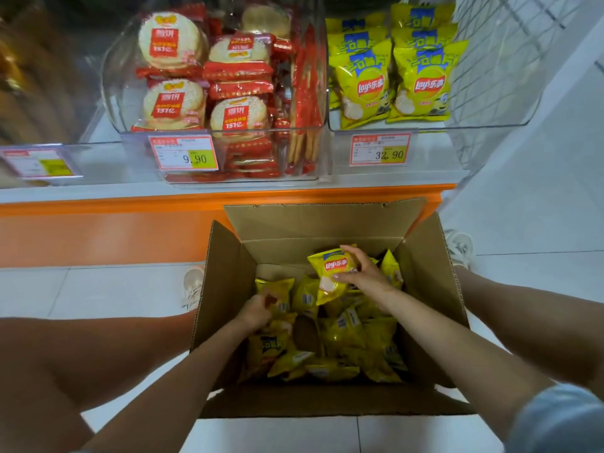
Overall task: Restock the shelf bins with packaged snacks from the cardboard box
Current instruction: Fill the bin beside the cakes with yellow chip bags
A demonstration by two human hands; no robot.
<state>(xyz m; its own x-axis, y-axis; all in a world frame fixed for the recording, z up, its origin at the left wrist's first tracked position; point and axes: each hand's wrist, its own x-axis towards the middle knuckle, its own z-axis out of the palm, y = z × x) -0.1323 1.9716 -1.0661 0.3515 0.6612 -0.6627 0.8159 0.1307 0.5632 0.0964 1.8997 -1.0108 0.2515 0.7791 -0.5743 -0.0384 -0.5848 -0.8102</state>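
An open cardboard box [228,273] stands on the floor below the shelf, holding several small yellow chip bags [346,341]. My right hand [362,273] grips one yellow chip bag [330,269] and holds it above the pile at the box's far side. My left hand [258,310] is down in the box's left part, its fingers curled round another yellow bag [274,291]. On the shelf above, a clear bin [490,116] on the right holds two rows of the same yellow bags [389,76].
A second clear bin [114,93] to the left is full of red-wrapped rice crackers [209,89]. Price tags [379,149] hang on the bins' fronts. An orange shelf edge [130,204] runs above the box. My shoes [459,246] flank the box on the white tiles.
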